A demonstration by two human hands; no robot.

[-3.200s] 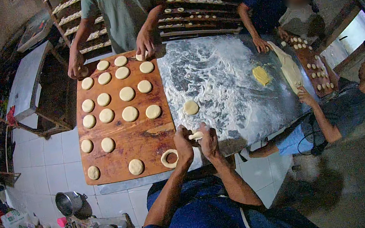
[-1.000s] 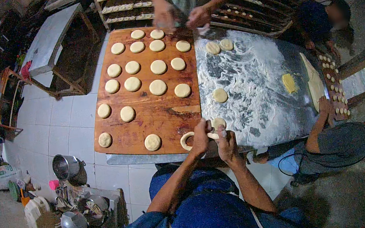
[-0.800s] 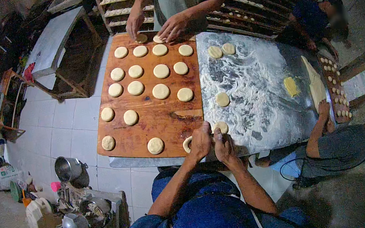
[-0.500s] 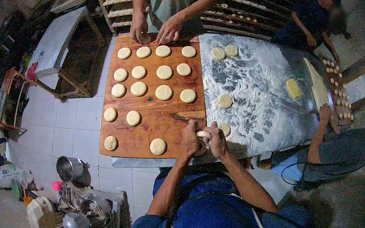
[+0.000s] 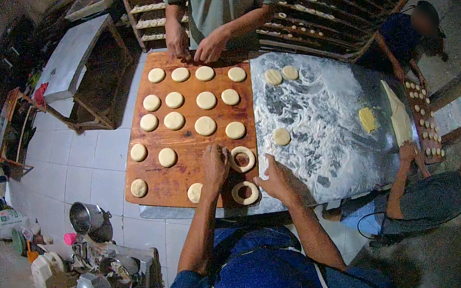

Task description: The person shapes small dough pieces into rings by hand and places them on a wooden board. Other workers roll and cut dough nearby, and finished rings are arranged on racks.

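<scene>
On a brown wooden board (image 5: 154, 178), my left hand (image 5: 216, 161) rests beside a dough ring (image 5: 243, 159), its fingers curled together and nothing visible in them. My right hand (image 5: 278, 180) lies at the board's right edge, thumb and fingers apart, close to a second dough ring (image 5: 245, 193). Both rings lie flat on the board. Round, flat dough discs (image 5: 205, 126) are spread over the rest of it. One disc (image 5: 195, 193) is partly covered by my left forearm. A lone disc (image 5: 281, 136) sits on the floured metal table (image 5: 330, 121) ahead of my right hand.
Across the board, a co-worker's hands (image 5: 196, 49) work at its far edge. Two more discs (image 5: 281, 75), a yellow lump (image 5: 367, 120) and a long dough strip (image 5: 399, 116) lie on the table. Another person's hand (image 5: 407, 152) touches the strip. A metal pot (image 5: 89, 217) stands on the floor.
Both hands were pinching a dough ring between them; now they are apart, the left farther forward on the board. Two rings now show on the board. The view has shifted slightly.
</scene>
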